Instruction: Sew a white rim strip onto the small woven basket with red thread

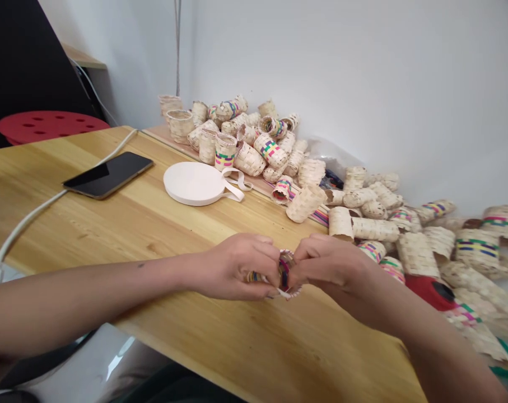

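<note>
My left hand (237,267) and my right hand (331,275) meet above the wooden tabletop, fingers curled. Both grip a small woven strip cylinder (285,272) with coloured bands, pale like birch bark or palm leaf. Most of it is hidden by my fingers, and only its pink, blue and yellow stripes and frayed edge show. Just beyond my right hand lie similar woven cylinders, such as a striped one (371,251).
A large heap of woven cylinders (270,151) runs along the wall and over the table's far right. A black smartphone (108,174) lies on a white cable (39,212). A round white tape roll (195,183) sits nearby. A red perforated stool (47,126) stands beyond the table.
</note>
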The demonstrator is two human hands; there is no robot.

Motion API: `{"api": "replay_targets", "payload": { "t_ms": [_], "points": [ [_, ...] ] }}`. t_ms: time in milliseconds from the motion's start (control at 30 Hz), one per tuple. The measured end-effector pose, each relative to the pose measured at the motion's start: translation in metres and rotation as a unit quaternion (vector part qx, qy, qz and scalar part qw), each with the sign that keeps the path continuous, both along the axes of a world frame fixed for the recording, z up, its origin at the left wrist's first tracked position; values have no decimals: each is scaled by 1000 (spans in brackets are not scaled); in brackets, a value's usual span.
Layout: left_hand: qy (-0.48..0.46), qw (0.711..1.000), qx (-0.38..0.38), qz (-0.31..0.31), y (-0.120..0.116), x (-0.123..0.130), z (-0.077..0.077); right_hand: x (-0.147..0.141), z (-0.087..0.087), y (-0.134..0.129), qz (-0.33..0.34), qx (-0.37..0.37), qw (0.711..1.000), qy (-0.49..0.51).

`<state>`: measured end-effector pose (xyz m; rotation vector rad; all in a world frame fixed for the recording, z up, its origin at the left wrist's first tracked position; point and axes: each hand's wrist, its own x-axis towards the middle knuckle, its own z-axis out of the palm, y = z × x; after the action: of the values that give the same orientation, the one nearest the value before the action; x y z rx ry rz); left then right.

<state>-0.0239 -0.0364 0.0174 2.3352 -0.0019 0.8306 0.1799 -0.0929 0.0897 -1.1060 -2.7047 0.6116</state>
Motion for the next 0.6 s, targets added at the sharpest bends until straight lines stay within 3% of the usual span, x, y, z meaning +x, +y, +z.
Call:
{"api": "replay_targets", "payload": {
  "t_ms": [200, 433, 600],
  "points": [
    [3, 998, -57, 16, 6, 1, -7, -4, -1, 18, 17, -90, 996, 7],
    [-8, 993, -114, 28, 16, 0, -12, -8, 14, 29, -35, -67, 997, -14],
    [-12, 992, -117, 37, 15, 0, -13, -10, 13, 30, -61, -78, 995, -18]
  ]
}}
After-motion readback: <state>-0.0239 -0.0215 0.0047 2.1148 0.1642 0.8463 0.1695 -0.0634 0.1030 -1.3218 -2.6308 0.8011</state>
